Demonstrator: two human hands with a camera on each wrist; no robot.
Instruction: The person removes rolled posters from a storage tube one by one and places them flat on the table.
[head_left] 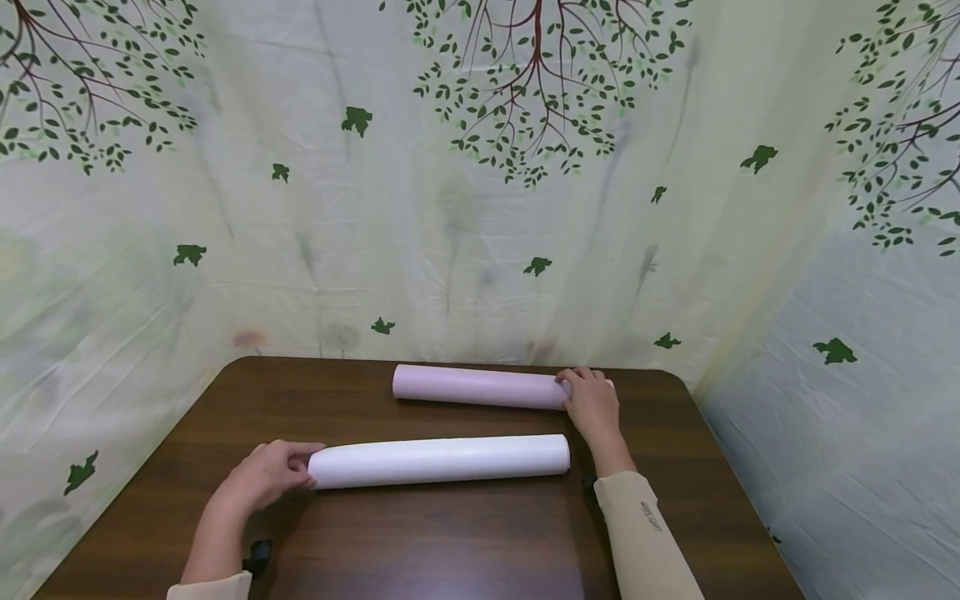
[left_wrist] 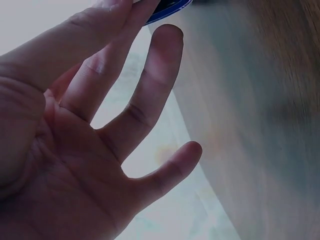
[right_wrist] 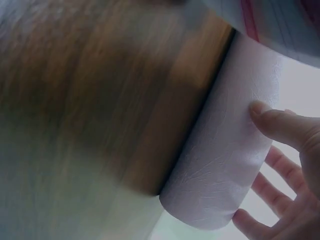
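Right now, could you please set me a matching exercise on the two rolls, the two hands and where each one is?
Things:
1. pink roll
2. white roll
3. left hand
4. right hand

Places or states:
A. at the left end of the white roll
B. lies nearer the person
C. lies nearer the curtain
D. on the right end of the pink roll

Pairs: 1-C, 2-B, 3-A, 4-D
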